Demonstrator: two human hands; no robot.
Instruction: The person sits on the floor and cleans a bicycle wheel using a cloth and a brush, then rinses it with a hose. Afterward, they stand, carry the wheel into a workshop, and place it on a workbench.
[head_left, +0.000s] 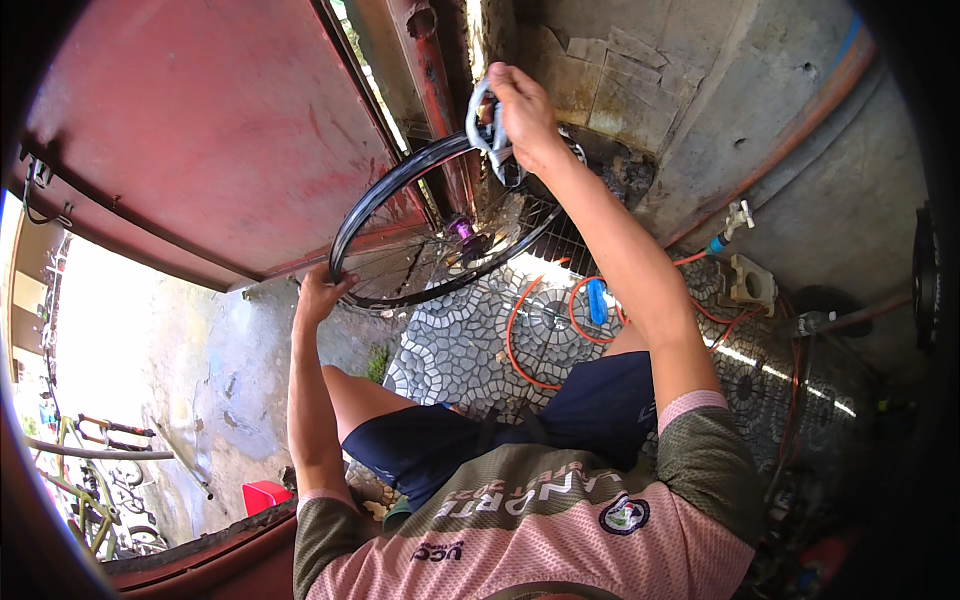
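A black bicycle wheel (372, 207) is held up tilted in front of me, with thin spokes and a purple hub (462, 231) at its middle. My left hand (322, 294) is closed on the rim at the wheel's near left side. Higher up, my right hand (527, 118) grips a pale grey-white rag (480, 118), which hangs over the far part of the rim. Part of the rag and the rim's far right side are hidden behind my right hand and forearm.
A red metal gate (200, 130) stands at the left, a concrete wall (700, 110) at the right. An orange hose (513, 340) coils over the stone-patterned floor (440, 335) beside a blue object (597, 302). A tap (737, 217) juts out at right. Bicycle parts (110, 435) lie at lower left.
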